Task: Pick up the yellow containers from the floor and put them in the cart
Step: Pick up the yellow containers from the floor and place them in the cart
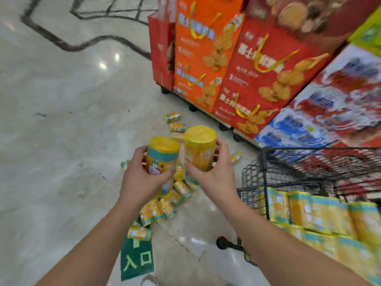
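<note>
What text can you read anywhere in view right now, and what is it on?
"入口": on the green floor sticker.
Orange and red boxes: white lettering, too blurred to read.
Blue boxes: blurred, unreadable.
Left container and right container: label print unreadable.
Yellow packs at right: blurred.

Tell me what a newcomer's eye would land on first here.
First, two yellow tubs raised at centre: the left hand grips a teal-banded container, and the right hand grips a plain-topped container. Below them, spilled containers litter the floor. At right, the wire cart holds stacked containers, with tall orange and red boxes behind it.
</note>
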`<state>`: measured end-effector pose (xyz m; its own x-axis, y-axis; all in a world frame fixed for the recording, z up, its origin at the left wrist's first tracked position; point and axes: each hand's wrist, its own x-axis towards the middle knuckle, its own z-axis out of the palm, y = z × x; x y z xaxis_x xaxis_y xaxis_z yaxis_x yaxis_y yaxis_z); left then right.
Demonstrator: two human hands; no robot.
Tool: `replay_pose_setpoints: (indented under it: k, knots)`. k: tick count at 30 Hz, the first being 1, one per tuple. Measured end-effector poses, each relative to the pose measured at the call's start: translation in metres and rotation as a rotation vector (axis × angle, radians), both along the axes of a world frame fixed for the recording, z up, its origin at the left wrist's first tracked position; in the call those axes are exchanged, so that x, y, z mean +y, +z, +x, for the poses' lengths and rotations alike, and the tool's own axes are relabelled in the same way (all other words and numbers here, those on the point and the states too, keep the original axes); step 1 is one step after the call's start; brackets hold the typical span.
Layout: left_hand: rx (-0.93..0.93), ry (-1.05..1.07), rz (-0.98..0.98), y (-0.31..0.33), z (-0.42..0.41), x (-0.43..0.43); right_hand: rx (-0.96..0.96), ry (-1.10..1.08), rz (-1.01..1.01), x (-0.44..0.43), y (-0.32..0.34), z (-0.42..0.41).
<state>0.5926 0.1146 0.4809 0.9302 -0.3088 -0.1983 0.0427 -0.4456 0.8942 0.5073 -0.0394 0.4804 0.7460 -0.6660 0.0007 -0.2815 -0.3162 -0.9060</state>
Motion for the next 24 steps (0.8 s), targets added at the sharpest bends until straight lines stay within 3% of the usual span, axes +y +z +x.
replay_pose_setpoints:
  k: [5,9,17,24]
  knots:
    - [-0.008,-0.154,-0.139,0.088,-0.082,-0.119,-0.032,-0.131,0.006,-0.098,0.087,-0.092]
    - [0.086,-0.26,-0.121,0.096,-0.178,-0.219,0.093,-0.207,-0.012,-0.197,0.101,-0.201]
    - [0.384,-0.369,0.144,0.008,-0.381,-0.386,0.701,-0.298,0.004,-0.368,0.022,-0.428]
    - [0.477,-0.446,0.475,-0.07,-0.463,-0.447,1.091,-0.209,0.105,-0.432,-0.038,-0.516]
